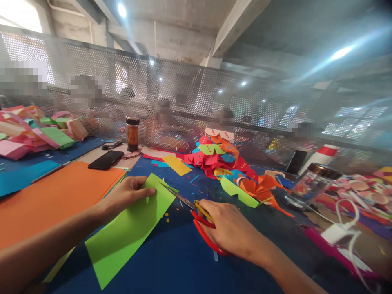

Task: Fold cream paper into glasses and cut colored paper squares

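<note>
My left hand (134, 192) pinches the upper edge of a bright green paper sheet (131, 228), thumb in front. The sheet slants down toward me above the blue table (171, 261). In my right hand (228, 224) is a pair of scissors (203, 237) with red handles; something yellow also shows under the fingers. The scissor blades point left and reach the sheet's top right edge, where a narrow green strip stands away from it. Beyond the scissors lies a heap of cut paper pieces in red, orange, blue and green (211, 157).
Orange sheets (58, 196) and a black phone (105, 160) lie to the left. A jar of amber liquid (132, 134) stands behind. At right are a clear jar (312, 185), a white charger with cable (338, 232) and paper scraps. A perforated metal screen (183, 98) borders the far side.
</note>
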`<action>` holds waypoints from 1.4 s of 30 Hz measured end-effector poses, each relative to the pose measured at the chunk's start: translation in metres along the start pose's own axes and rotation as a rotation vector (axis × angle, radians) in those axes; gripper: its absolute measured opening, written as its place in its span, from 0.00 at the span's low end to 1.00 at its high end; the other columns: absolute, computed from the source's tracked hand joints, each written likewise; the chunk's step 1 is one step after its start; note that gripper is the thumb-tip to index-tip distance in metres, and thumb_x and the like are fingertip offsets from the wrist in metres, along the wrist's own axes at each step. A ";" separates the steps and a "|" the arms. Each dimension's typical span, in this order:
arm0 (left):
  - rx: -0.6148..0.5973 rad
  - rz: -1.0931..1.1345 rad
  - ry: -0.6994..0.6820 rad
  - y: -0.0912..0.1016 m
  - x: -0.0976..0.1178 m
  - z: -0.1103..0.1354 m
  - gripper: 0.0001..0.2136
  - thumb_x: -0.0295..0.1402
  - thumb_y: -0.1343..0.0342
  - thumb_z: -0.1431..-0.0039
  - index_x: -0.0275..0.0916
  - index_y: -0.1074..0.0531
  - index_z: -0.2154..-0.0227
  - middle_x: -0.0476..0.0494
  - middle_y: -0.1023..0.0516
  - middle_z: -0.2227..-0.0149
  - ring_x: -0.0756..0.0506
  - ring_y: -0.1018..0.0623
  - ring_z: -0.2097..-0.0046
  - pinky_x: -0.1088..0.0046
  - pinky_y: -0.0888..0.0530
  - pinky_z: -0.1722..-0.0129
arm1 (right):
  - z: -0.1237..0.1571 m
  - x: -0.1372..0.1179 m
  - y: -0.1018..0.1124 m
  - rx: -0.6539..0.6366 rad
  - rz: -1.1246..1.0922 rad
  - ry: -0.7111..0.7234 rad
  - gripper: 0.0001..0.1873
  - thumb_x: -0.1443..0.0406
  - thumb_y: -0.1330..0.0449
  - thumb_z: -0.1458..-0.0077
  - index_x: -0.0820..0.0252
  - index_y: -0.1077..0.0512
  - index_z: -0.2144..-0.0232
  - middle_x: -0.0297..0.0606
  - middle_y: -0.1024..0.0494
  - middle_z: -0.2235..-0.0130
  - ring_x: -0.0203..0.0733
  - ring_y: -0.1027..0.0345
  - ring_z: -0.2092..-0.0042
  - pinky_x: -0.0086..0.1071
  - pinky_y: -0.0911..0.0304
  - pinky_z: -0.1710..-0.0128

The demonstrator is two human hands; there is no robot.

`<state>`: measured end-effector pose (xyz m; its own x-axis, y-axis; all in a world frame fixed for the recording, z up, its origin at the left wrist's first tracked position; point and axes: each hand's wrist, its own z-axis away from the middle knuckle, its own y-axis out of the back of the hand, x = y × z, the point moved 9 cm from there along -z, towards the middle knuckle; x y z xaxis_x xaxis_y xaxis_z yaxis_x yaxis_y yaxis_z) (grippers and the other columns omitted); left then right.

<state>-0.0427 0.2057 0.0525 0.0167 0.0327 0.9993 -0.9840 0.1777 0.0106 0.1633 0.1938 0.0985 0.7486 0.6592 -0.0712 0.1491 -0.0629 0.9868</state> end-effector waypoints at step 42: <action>-0.028 -0.032 0.012 -0.006 -0.001 0.003 0.14 0.43 0.36 0.50 0.36 0.28 0.72 0.49 0.23 0.77 0.50 0.24 0.78 0.78 0.31 0.80 | 0.002 -0.004 -0.005 0.005 -0.050 0.010 0.08 0.62 0.47 0.45 0.56 0.40 0.74 0.33 0.28 0.74 0.38 0.37 0.74 0.33 0.55 0.75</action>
<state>-0.0373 0.2012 0.0520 0.0503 0.0381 0.9980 -0.9777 0.2060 0.0414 0.1606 0.1901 0.0935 0.7337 0.6690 -0.1185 0.1890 -0.0335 0.9814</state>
